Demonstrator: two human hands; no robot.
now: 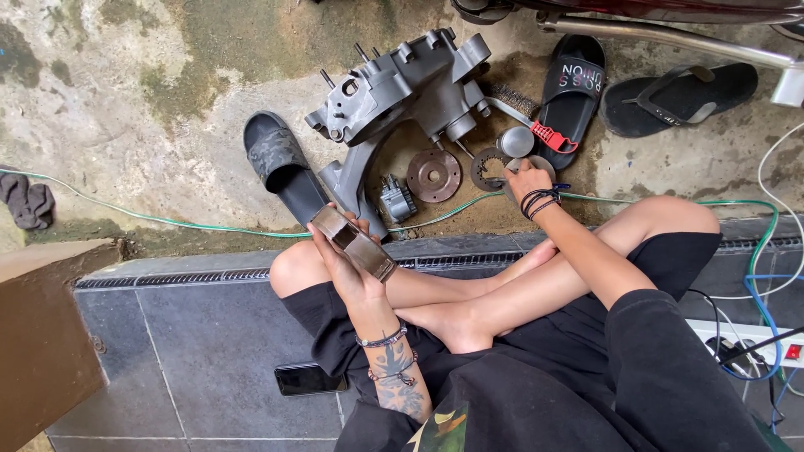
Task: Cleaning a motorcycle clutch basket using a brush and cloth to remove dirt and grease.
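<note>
Holding a greasy metal drum (354, 243) in the left hand (343, 259), fingers wrapped around its outer wall, above the left knee. Reaching with the right hand (526, 180) to the round metal plates (494, 167) on the concrete floor (151, 100), fingertips pressed on one, grip not fully visible. Looks heavy and stiff, probably slippery from oil; better gripped across the rim with the full palm, not by fingertips. Lying near: grey engine casing (402, 84), brown disc (434, 175), black sandal (280, 163).
</note>
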